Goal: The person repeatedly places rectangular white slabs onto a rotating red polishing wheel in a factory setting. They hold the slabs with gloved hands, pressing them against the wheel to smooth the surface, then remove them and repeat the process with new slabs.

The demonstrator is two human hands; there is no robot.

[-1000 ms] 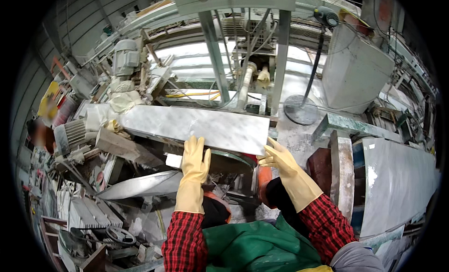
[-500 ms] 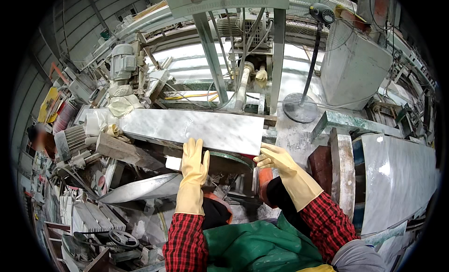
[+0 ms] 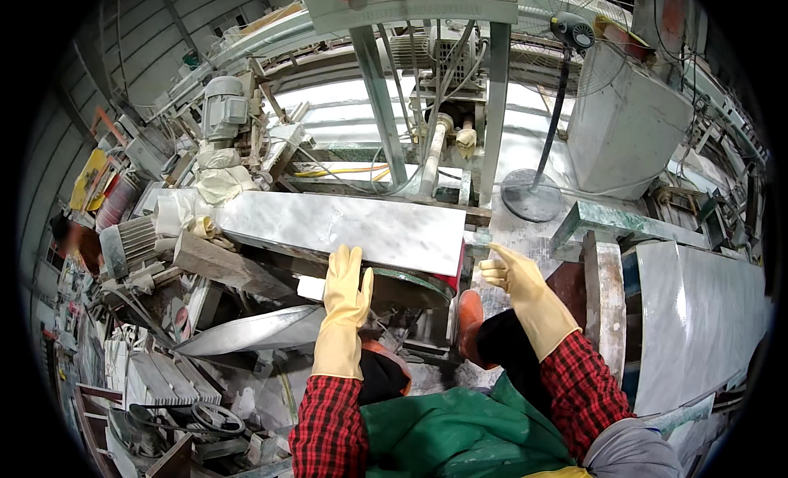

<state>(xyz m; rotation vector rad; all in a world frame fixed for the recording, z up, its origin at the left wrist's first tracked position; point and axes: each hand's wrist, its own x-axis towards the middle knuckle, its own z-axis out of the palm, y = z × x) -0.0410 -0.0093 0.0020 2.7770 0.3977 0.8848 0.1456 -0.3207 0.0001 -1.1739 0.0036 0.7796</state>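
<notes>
Wide fisheye view from the left of two cameras worn side by side on a person's head, upright and unmirrored, facing down and forward over a pale stone slab (image 3: 353, 232). The slab is near the lens; the wearer's green apron (image 3: 468, 433), on the near side of the slab, is nearer. Beyond the slab, the view extends to a control box (image 3: 410, 8) and a distant wall (image 3: 156, 43). Straight edges bend outward around the slab.

We've got our cream-rubber-gloved left hand (image 3: 345, 294) outstretched at the near edge of a long, white, grey-veined stone slab (image 3: 353, 225), our matching gloved right hand (image 3: 523, 287) half curled just off its right end, green cloth (image 3: 468, 433) spread below us
</notes>
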